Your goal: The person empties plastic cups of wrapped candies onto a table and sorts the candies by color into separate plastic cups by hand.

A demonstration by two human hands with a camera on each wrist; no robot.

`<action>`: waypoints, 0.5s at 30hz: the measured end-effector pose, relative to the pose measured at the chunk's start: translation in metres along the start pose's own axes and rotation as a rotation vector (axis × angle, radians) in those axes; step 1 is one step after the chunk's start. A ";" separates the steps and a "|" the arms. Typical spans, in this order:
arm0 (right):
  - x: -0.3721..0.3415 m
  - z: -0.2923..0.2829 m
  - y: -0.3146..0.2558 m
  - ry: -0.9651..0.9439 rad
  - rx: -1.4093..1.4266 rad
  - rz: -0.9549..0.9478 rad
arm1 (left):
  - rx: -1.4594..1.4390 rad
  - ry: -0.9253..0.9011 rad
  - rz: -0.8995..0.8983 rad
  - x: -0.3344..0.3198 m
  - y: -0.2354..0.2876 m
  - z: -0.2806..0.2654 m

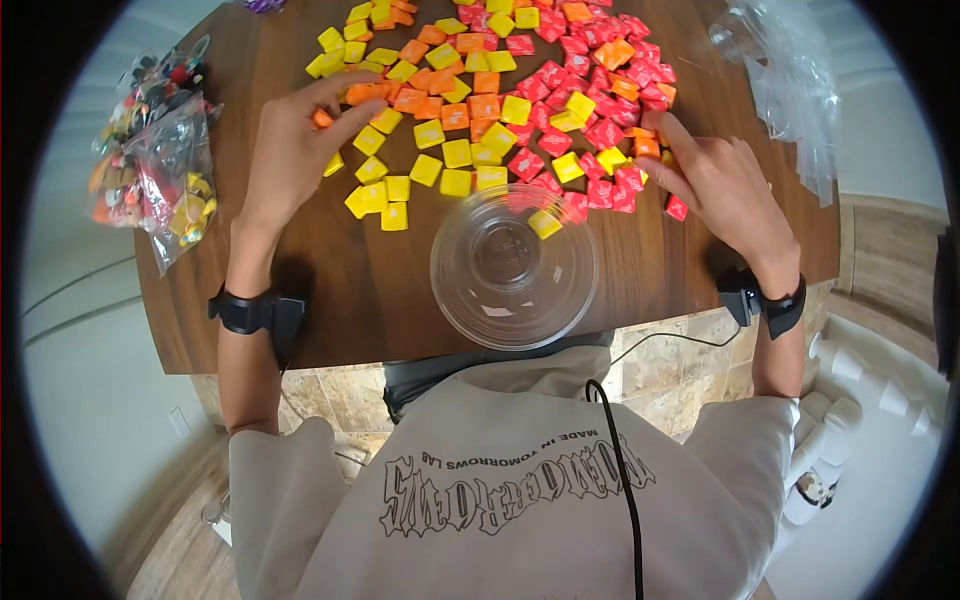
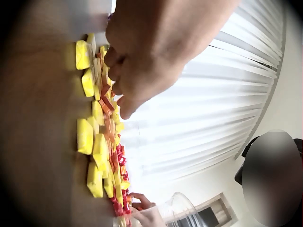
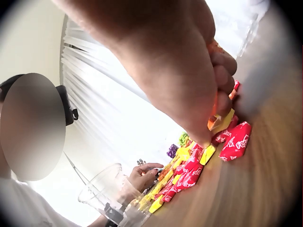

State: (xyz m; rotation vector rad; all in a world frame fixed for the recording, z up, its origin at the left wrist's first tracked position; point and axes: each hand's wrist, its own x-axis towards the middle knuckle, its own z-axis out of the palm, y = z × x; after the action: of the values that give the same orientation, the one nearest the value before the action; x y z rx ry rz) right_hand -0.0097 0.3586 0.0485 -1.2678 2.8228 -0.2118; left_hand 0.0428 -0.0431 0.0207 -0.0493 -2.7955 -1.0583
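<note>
Wrapped square candies in yellow, orange and red lie spread over the brown table. At the left side of the spread, my left hand holds orange candies between its thumb and curled fingers. My right hand reaches in at the right edge, close over red and yellow pieces. Orange wrappers show between its bent fingers in the right wrist view. A clear plastic bowl stands between my forearms, with a yellow candy showing at its far side.
Small figures in a clear bag lie at the table's left edge. Crumpled clear plastic bags are at the far right. A purple item sits at the far left. The wooden table's near edge runs just before my body.
</note>
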 end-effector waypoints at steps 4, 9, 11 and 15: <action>0.007 0.011 -0.002 0.072 -0.189 -0.022 | 0.212 -0.122 0.103 -0.003 0.004 -0.001; 0.019 0.009 -0.012 0.021 -0.297 0.035 | 0.218 -0.089 0.194 -0.002 -0.005 0.003; 0.022 0.012 -0.011 0.099 -0.327 -0.015 | 0.195 -0.070 0.196 -0.003 -0.009 0.004; 0.023 0.020 -0.011 0.190 -0.319 -0.025 | 0.249 -0.018 0.195 -0.003 -0.013 0.010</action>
State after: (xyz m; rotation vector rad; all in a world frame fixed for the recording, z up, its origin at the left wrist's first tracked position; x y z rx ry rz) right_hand -0.0152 0.3319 0.0304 -1.4077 3.0988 0.1323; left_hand 0.0429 -0.0466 0.0044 -0.2966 -2.8437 -0.6647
